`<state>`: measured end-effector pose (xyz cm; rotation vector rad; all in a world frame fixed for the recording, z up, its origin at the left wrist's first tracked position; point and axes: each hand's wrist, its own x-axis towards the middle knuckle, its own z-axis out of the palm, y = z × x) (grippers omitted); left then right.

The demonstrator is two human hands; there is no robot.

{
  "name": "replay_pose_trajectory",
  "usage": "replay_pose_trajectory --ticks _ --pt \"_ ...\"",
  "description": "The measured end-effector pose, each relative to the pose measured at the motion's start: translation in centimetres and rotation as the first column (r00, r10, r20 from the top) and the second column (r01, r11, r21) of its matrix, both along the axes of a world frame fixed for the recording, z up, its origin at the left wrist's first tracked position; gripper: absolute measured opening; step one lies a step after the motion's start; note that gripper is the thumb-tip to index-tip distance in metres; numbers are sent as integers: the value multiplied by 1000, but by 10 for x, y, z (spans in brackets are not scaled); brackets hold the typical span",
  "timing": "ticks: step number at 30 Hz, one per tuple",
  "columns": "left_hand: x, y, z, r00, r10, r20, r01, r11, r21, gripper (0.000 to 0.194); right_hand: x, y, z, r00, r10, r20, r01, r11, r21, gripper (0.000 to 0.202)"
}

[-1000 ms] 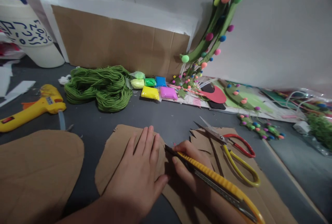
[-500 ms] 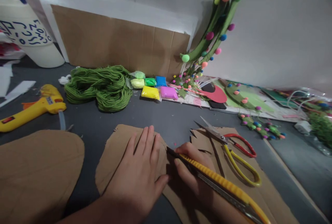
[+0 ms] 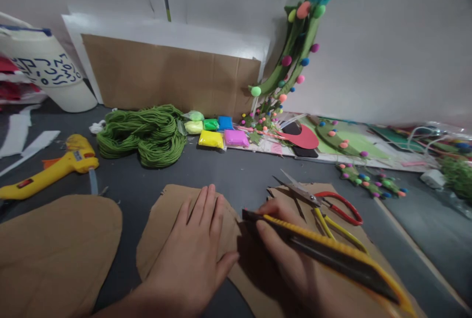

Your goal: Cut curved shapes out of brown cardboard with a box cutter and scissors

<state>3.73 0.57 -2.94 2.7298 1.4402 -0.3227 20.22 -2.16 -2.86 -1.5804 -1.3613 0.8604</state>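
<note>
The left hand (image 3: pixel 195 249), fingers slightly parted, presses on a rounded brown cardboard piece (image 3: pixel 165 215) beneath it. The right hand (image 3: pixel 282 239) pinches a long yellow-and-black utility knife (image 3: pixel 328 254); a slip leftward could nick the left hand. Red-and-yellow-handled metal scissors (image 3: pixel 313 199) crowd the right hand's far side.

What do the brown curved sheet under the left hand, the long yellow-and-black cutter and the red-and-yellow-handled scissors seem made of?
Sheet: matt cardboard, by its dull brown surface and rough edge.
Cutter: probably hard plastic, given its ridged yellow edge.
Scissors: likely metal blades, greyish with slight sheen; smooth coloured handles, perhaps plastic-coated.
</note>
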Motion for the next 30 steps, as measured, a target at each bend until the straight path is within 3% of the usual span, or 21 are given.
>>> replay_pose_trajectory --ticks 3,7,10,12,13,16,19,25,30 --pt "-3 2 -1 999 -7 36 6 1000 11 82 7 5 1 964 -53 -261 50 999 -19 10" --pt "-9 8 4 990 -63 123 52 995 86 79 7 16 -6 812 -102 -575 43 992 -115 15" --pt "-10 8 14 967 -173 188 128 964 231 52 6 20 -9 763 -108 -637 44 992 -116 18" --pt "-9 5 21 939 -263 222 221 955 196 25 5 20 -8 753 -98 -650 33 993 -110 19" --pt "-8 2 22 926 -295 235 267 953 141 21 6 20 -7 759 -93 -645 28 994 -110 20" --pt "-6 -8 23 907 -332 258 342 940 8 28 6 18 -6 796 -78 -600 14 994 -111 22" --pt "-5 -12 23 911 -315 268 325 946 5 43 4 18 -5 836 -57 -546 -5 994 -111 22" --pt "-3 -11 29 931 -263 251 271 962 2 41 0 18 -1 911 24 -412 -59 996 -72 19" --pt "-10 -10 51 906 -259 335 290 956 -44 23 1 18 11 924 29 -382 -50 998 -45 17"
